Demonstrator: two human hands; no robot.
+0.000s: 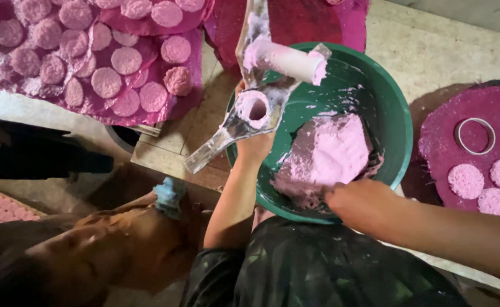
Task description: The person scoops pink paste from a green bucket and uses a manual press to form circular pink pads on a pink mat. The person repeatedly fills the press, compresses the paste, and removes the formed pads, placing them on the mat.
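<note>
A green bowl [395, 102] sits in front of me with a lump of pale pink powder paste [332, 150] inside. My left hand [254, 149] is at the bowl's left rim, gripping a metal press mould [227, 136] caked in pink. The mould has a round hole and a pink-coated cylinder handle [287, 59] sticking out above the bowl. My right hand [359, 200] reaches into the near side of the bowl, fingers closed into the edge of the pink paste.
Several pink pressed discs [108, 82] lie on a magenta sheet at the upper left. A round magenta board [477, 113] on the right carries more discs and a metal ring [475, 136]. Another person [108, 244] crouches at lower left, close to my left arm.
</note>
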